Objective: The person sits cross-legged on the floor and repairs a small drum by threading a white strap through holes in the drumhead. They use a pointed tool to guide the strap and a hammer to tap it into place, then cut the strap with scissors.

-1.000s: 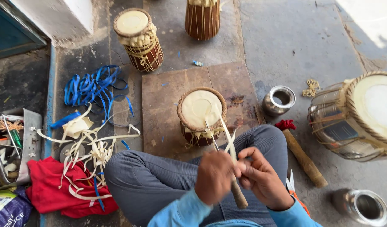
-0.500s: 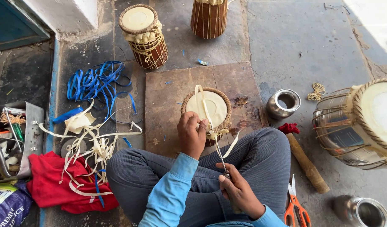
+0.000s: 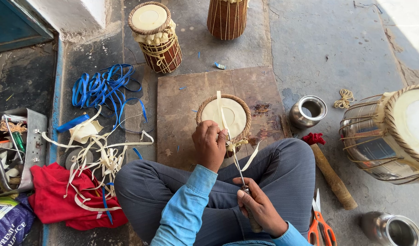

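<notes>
A small drum (image 3: 234, 114) with a pale skin head and a braided rim stands on a wooden board (image 3: 182, 105) in front of my crossed legs. My left hand (image 3: 210, 143) rests at the drum's near rim, fingers closed on a pale hide strip (image 3: 221, 109) that runs up over the drum head. My right hand (image 3: 259, 207) sits lower, above my right thigh, gripping the wooden handle of a thin metal awl (image 3: 236, 166) whose shaft points up toward the rim and the strip.
A second laced drum (image 3: 157, 38) and a third drum (image 3: 227, 18) stand at the back. A big metal-bodied drum (image 3: 387, 132) lies right. Nearby are metal cups (image 3: 308, 110) (image 3: 391, 228), a wooden stick (image 3: 332, 175), orange scissors (image 3: 319, 223), blue straps (image 3: 102, 86), pale strips (image 3: 97, 152), red cloth (image 3: 59, 200), a tool tray (image 3: 13, 146).
A second ago both hands were together above my lap on the tool. My left hand has since reached forward to the drum's rim and taken the strip; my right hand dropped lower.
</notes>
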